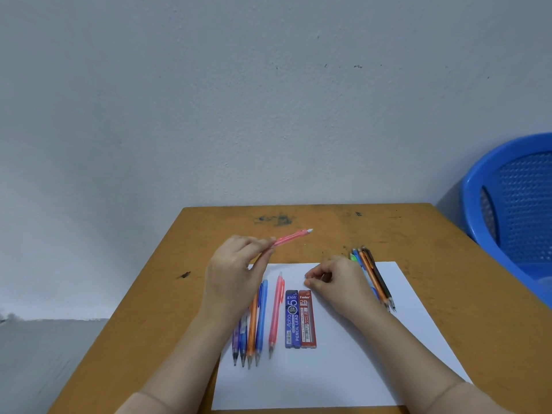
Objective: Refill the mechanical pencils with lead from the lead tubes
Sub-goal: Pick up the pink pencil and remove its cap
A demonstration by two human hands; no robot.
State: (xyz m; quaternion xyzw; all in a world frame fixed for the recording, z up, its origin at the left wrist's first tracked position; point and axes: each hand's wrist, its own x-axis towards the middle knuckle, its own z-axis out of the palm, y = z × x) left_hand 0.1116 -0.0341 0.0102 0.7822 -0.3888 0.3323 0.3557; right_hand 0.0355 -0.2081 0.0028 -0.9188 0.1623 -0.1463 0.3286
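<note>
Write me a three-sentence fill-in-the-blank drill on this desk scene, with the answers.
1. The left hand holds a ___ pencil above the table.
2. Beside the blue tube lies a ___ tube.
3. Both tubes rest on ___ paper.
Missing: pink; red; white.

My left hand point(236, 273) grips a translucent pink mechanical pencil point(294, 236) above the wooden table point(167, 294); my right hand point(337, 282) rests curled on the white paper sheet point(418, 339).

Free room is left on the white sheet point(343, 380) before the lead tubes point(300, 319) (flanked by pencils point(262, 318) on both sides).
</note>
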